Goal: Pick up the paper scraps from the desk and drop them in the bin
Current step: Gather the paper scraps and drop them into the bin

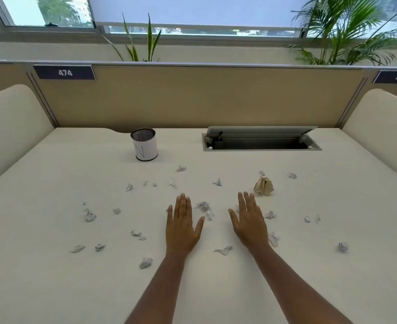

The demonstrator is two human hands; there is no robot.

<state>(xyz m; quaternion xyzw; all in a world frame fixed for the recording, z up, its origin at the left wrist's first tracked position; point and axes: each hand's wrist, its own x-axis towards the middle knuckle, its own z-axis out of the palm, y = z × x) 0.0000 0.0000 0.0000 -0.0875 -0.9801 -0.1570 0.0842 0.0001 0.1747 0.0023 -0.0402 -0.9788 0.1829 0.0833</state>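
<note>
Scraps [203, 205] lie scattered across the worktop [52, 288], the bin [144, 144] standing behind them. My left hand [183, 226] and right hand [249, 222] rest flat, fingers [246, 202] straight, holding nothing, poised to gather.

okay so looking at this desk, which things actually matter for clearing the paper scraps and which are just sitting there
For the job:
white paper scraps scattered over the desk
crumpled tan paper ball
mesh bin
left hand and right hand, both open and empty

Just there:
open cable tray
desk number signs
plants
</note>
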